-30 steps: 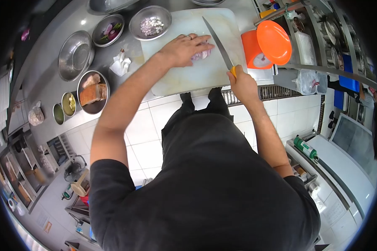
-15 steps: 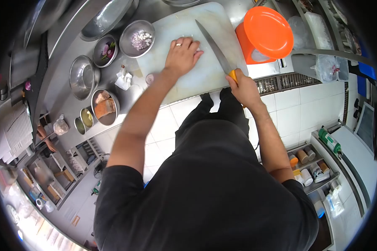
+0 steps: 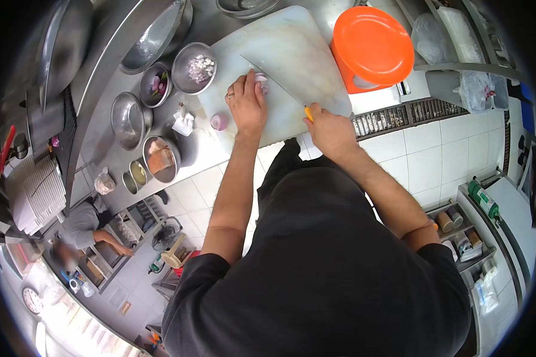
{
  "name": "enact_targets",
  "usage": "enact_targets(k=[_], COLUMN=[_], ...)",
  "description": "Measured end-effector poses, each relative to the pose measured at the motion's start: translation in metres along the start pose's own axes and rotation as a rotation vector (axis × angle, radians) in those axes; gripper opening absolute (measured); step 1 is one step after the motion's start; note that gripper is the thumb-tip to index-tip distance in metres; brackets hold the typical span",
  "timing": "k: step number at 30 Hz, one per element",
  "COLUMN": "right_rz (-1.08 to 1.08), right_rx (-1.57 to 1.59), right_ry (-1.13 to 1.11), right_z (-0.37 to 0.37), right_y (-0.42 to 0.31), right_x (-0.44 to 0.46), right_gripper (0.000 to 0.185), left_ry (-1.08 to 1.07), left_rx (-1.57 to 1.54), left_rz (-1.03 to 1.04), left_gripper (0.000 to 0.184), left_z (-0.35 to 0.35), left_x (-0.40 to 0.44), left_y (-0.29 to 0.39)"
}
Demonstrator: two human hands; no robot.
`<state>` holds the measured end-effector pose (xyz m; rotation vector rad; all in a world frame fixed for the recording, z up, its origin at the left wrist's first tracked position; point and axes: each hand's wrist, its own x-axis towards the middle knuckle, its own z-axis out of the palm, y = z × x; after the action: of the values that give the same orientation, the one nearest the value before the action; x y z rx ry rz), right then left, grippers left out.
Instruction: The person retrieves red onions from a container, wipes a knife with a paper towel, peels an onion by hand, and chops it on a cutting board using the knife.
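My right hand (image 3: 330, 131) is closed round the yellow handle of a kitchen knife (image 3: 308, 112). The blade stands nearly edge-on over the white cutting board (image 3: 292, 35) and reaches up and left past the onion. My left hand (image 3: 245, 104) is closed, its fingertips against a cut piece of purple onion (image 3: 261, 82) right beside the blade. Part of that piece is hidden by the fingers. Another onion piece (image 3: 219, 122) sits at the board's left edge. Chopped onion (image 3: 201, 68) fills part of a steel bowl (image 3: 185, 84) left of the board.
More steel bowls stand on the left, one with purple onion pieces (image 3: 159, 84), another with orange-pink chunks (image 3: 160, 160). A crumpled white cloth or paper (image 3: 183, 122) lies among them. An orange lidded bucket (image 3: 372, 47) stands right of the board. Another person's arm (image 3: 114, 243) shows at lower left.
My left hand has closed in on an onion piece, now beside the blade. The knife has come left and turned edge-on next to it. The view has shifted, showing more of the other person.
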<state>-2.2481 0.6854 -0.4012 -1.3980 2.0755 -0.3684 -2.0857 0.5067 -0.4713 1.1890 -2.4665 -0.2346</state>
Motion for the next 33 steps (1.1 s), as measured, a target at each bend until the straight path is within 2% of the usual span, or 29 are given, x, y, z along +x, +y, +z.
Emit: enact_targets(k=[7,10,19,25,28,33], right_rz=[0.133,0.122,0.143,0.249,0.207,0.21], right_rx=[-0.017,-0.04,-0.232,-0.18,-0.153,-0.18], right_ry=[0.055,0.112,0.068,0.072,0.094,0.027], right_z=[0.012,0.018,-0.001,0.045,0.045,0.005], right_y=[-0.037,-0.051,-0.107,-0.098,-0.093,-0.118], right_x=[-0.003,0.012,0.029,0.04,0.067,0.048], right_gripper=[0.03,0.031,0.031,0.033,0.033,0.033], left_ry=[0.043,0.038,0.048,0.066,0.048,0.031], left_rx=[-0.183,-0.183,-0.208,-0.247,-0.258,-0.282], left_rz=[0.053,0.117,0.179,0.251,0.25,0.237], left_gripper=[0.026,0.02,0.019,0.02,0.018,0.015], left_z=[-0.012,-0.006,-0.009,-0.004,-0.001,-0.003], left_x=[0.01,0.014,0.017,0.018,0.018,0.018], left_y=[-0.016,-0.024,-0.035,-0.042,-0.043,-0.045])
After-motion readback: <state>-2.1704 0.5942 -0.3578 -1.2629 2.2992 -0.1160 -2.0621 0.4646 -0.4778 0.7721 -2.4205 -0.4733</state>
